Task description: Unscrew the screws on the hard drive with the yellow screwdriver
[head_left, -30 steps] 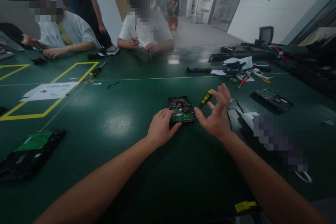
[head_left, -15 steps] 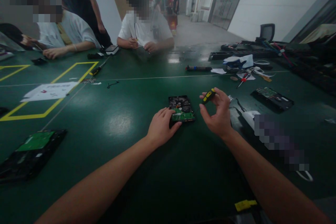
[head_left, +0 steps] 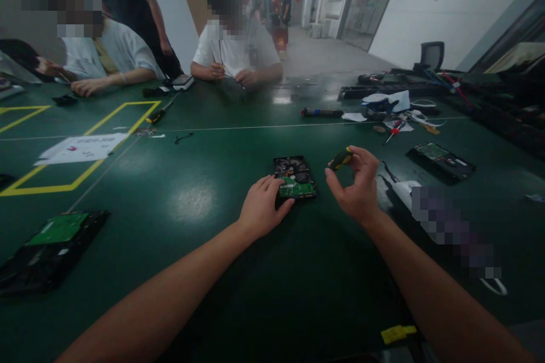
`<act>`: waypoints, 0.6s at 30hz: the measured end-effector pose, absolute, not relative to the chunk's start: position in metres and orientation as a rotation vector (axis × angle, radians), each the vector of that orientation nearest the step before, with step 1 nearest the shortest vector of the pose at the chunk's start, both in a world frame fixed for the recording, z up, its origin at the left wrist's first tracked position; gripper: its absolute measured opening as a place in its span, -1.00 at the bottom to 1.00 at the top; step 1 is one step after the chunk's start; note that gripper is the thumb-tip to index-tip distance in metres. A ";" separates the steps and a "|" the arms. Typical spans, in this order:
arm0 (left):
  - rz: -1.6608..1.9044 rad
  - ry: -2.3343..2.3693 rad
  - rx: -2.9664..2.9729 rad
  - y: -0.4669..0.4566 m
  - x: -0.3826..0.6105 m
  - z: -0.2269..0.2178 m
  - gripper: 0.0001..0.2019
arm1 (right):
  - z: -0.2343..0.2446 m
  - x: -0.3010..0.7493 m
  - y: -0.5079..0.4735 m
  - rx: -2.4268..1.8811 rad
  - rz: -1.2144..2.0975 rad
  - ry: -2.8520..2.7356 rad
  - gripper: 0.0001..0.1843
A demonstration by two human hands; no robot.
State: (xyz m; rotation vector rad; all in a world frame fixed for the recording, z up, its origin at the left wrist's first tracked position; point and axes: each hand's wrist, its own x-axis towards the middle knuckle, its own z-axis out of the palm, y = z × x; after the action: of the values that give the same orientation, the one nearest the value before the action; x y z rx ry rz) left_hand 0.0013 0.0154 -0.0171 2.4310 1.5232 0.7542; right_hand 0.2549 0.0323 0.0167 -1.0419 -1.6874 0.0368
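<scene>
Right hand (head_left: 356,190) — fingertips pinching yellow-black screwdriver (head_left: 341,159), left hand (head_left: 263,208) flat, fingers spread, steadying hard drive (head_left: 294,177)

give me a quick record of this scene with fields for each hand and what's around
left hand: rests flat on the near left corner of the hard drive
right hand: pinches a screwdriver by its black and yellow handle, shaft slanting toward the drive
hard drive: lies on the green table, circuit board up
nearby: second drive to the right, third drive far left, papers left
</scene>
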 end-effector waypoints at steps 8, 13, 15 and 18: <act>0.737 1.533 2.437 0.014 0.002 -0.014 -0.54 | 0.020 0.253 0.029 -0.961 0.133 -1.721 -0.23; 0.723 1.539 2.426 0.015 0.002 -0.015 -0.54 | 0.020 0.252 0.028 -1.030 -0.047 -1.685 -0.23; 0.731 1.546 2.425 0.015 0.002 -0.015 -0.54 | 0.020 0.252 0.027 -1.029 -0.072 -1.695 -0.22; 0.748 1.537 2.433 0.016 0.002 -0.016 -0.54 | 0.020 0.251 0.026 -0.984 0.074 -1.751 -0.22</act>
State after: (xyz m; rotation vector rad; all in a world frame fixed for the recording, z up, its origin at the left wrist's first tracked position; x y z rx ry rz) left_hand 0.0018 0.0157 -0.0161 2.4333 1.5368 0.7484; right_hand 0.2507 0.0264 0.0198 -0.9841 -1.7508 0.0744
